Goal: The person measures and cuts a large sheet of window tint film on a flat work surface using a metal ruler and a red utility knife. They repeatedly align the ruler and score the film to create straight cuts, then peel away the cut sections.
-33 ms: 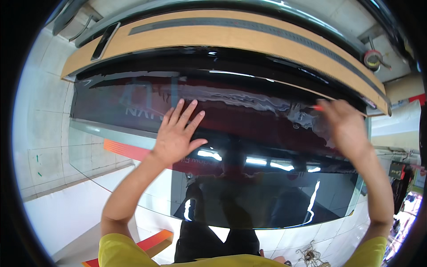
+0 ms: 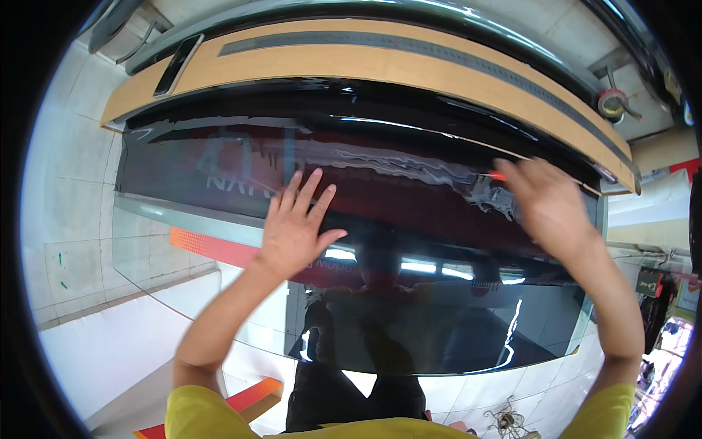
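Many pale tiles (image 2: 80, 157) made the floor of the room, and above it lay one wide glass sheet (image 2: 190, 219). Over most of this glass was spread a dark, shiny film (image 2: 395, 197), with wet-looking streaks (image 2: 395, 164) along its farther part. Beyond it stood a long tan box (image 2: 329, 60), whose inside was hidden; a grey ruler (image 2: 409, 45) lay lengthwise on its top. The left hand (image 2: 292, 223) grasped nothing and rested palm down on the film, fingers apart. At the box's left end lay a phone (image 2: 178, 66). Smallest was a red-tipped tool (image 2: 499, 175), near the streaks' right end; the right hand (image 2: 552, 205), blurred, had its fingers closed around it, how tightly I could not tell.
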### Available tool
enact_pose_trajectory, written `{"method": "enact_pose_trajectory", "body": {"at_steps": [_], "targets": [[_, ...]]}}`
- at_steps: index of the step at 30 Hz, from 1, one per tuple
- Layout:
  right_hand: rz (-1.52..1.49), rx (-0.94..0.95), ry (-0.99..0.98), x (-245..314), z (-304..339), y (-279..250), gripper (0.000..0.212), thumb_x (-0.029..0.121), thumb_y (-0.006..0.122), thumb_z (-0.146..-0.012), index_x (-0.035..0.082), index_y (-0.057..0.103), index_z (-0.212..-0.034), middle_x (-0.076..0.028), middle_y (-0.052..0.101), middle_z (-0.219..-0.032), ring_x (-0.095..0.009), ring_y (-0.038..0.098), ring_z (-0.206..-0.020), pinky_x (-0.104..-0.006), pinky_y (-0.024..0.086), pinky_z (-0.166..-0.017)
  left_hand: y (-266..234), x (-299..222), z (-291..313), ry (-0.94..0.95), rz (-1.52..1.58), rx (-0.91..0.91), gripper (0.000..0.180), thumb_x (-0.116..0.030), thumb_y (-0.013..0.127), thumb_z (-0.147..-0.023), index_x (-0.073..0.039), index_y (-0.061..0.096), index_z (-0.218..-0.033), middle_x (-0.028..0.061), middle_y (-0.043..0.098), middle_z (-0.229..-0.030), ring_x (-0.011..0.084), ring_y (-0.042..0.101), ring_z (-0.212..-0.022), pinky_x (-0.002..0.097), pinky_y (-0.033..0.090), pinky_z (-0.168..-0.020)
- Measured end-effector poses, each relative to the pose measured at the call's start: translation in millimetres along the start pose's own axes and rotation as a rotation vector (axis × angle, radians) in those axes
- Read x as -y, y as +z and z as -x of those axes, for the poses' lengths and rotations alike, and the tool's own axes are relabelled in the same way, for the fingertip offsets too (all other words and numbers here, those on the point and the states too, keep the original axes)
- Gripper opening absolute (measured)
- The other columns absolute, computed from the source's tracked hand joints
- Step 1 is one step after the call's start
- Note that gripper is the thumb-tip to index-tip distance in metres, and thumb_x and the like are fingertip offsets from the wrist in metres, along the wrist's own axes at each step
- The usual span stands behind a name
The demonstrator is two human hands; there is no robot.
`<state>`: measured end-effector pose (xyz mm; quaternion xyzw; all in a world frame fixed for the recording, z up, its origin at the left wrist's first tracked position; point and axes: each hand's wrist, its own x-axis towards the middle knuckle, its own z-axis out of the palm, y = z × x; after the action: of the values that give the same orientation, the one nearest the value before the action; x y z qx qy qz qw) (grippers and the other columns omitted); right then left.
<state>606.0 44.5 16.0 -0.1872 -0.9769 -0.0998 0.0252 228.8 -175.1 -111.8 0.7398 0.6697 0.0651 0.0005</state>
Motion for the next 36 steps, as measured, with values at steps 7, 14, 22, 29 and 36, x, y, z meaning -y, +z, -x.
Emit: {"method": "enact_pose_trajectory", "body": {"at_steps": [7,14,22,29,36], "targets": [[0.200,0.079,-0.331,102,-238,15,0.027,0.014,0.070,-0.096,0.001,0.079,-0.118,-0.006,0.070,-0.089,-0.023,0.070,-0.089,-0.0348,0.054,-0.078,-32,-57,74,-0.553,0.487,-0.079,0.086,-0.029,0.084,-0.094,-0.007,0.042,-0.165,0.0293,0.036,-0.169,0.0499,0.038,-0.152,0.0630,0.038,-0.117],[0.409,0.114,-0.402,127,-296,37,0.016,0.014,0.072,-0.089,0.005,0.083,-0.097,-0.006,0.073,-0.095,-0.023,0.071,-0.094,-0.0355,0.055,-0.076,-47,-39,124,-0.781,1.111,-0.043,0.082,-0.024,0.080,-0.099,-0.006,0.037,-0.167,0.0288,0.037,-0.166,0.0483,0.038,-0.153,0.0602,0.041,-0.120],[0.449,0.226,-0.356,136,-311,46,0.021,0.011,0.071,-0.090,-0.001,0.080,-0.103,-0.008,0.073,-0.097,-0.024,0.071,-0.098,-0.0357,0.058,-0.075,-42,-22,133,-0.726,1.244,-0.025,0.072,-0.019,0.077,-0.101,-0.004,0.045,-0.164,0.0251,0.053,-0.158,0.0419,0.052,-0.145,0.0480,0.056,-0.108],[0.502,0.253,-0.353,141,-319,46,0.020,0.013,0.070,-0.091,0.001,0.081,-0.103,-0.007,0.073,-0.098,-0.024,0.070,-0.100,-0.0348,0.058,-0.076,-37,-19,139,-0.617,1.180,-0.070,0.069,-0.020,0.076,-0.101,-0.002,0.048,-0.161,0.0265,0.055,-0.157,0.0452,0.053,-0.144,0.0519,0.045,-0.119],[0.553,0.301,-0.345,142,-321,49,0.030,0.015,0.068,-0.096,0.002,0.079,-0.121,-0.005,0.072,-0.099,-0.023,0.069,-0.100,-0.0334,0.058,-0.079,-32,-17,144,-0.574,1.169,-0.115,0.067,-0.020,0.076,-0.099,0.002,0.050,-0.157,0.0287,0.052,-0.158,0.0470,0.054,-0.141,0.0526,0.049,-0.116]]}}
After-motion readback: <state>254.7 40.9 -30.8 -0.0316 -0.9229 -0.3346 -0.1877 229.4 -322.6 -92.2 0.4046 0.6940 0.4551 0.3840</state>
